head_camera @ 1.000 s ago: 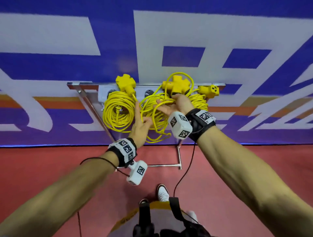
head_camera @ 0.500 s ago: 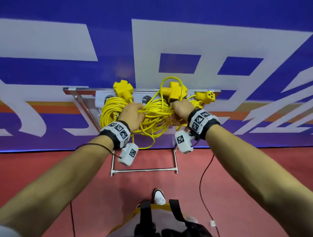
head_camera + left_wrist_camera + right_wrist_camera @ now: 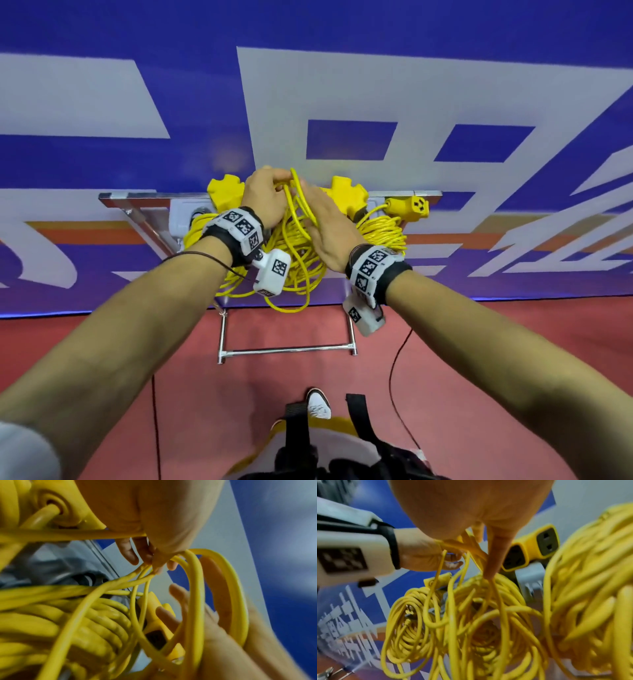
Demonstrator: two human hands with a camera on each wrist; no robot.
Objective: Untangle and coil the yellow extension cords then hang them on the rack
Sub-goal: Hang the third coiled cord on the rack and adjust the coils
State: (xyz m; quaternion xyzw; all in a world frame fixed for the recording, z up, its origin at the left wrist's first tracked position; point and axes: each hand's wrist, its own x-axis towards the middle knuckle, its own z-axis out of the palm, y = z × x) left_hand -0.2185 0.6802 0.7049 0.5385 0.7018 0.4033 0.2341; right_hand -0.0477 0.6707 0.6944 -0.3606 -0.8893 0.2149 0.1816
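Both hands at the cords on the rack

The left hand (image 3: 265, 197) pinches several strands of the middle cord (image 3: 294, 253) above the rack (image 3: 144, 198); the right hand (image 3: 329, 229) lies flat-fingered against the same bundle, gripping nothing.

A metal rack (image 3: 137, 200) stands on the red floor (image 3: 102, 359) against the blue and white wall, its foot bar low near the person's shoe. Yellow cord coils (image 3: 380, 229) hang from its top rail (three bundles, as far as I can make out), with yellow socket blocks (image 3: 346, 195) sitting at rail height.
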